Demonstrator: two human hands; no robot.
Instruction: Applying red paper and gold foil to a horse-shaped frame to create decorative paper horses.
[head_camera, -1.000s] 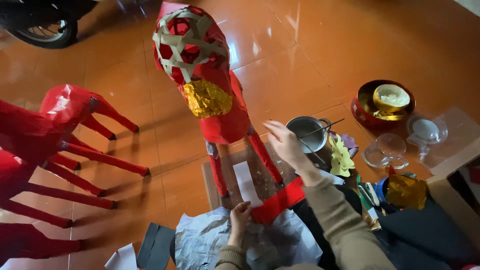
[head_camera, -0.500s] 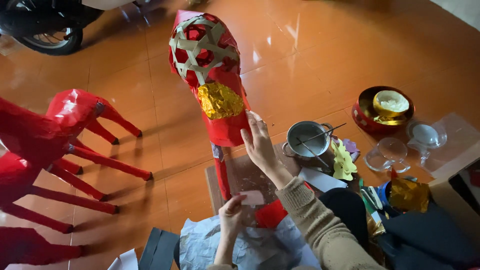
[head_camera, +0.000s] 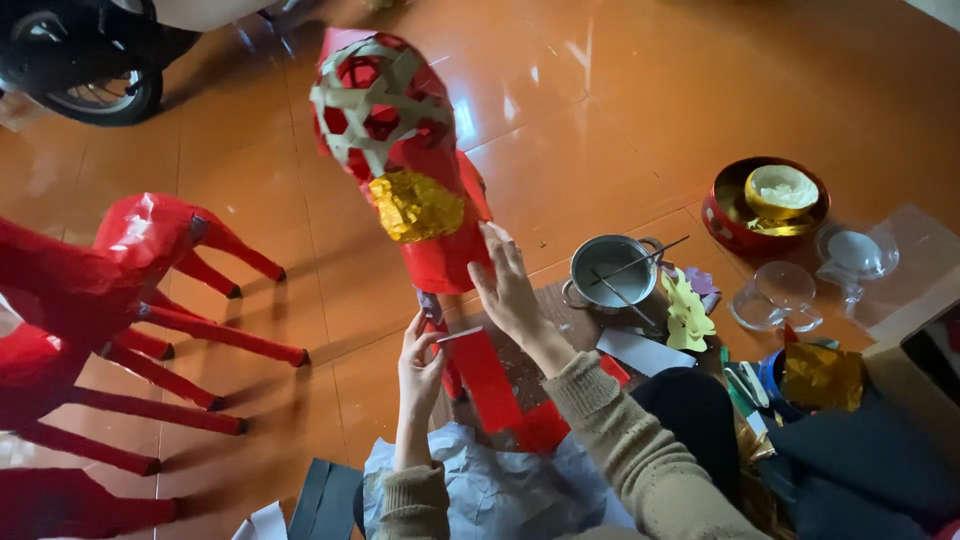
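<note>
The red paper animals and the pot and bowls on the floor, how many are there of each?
Red paper figure under the right hand, left hand at its leg: 1
Red paper figures at the left: at least 1; they overlap, so the number is unclear
Metal pot: 1
Red bowl: 1
Clear plastic cups: 2
Total: at least 6

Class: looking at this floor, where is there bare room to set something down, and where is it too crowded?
Bare tiles lie beyond the red bowl and right of the lantern. Another free patch sits between the lantern and the red legs. It is crowded around the pot, clear cups and foil, and at the hands: left, right.
</note>
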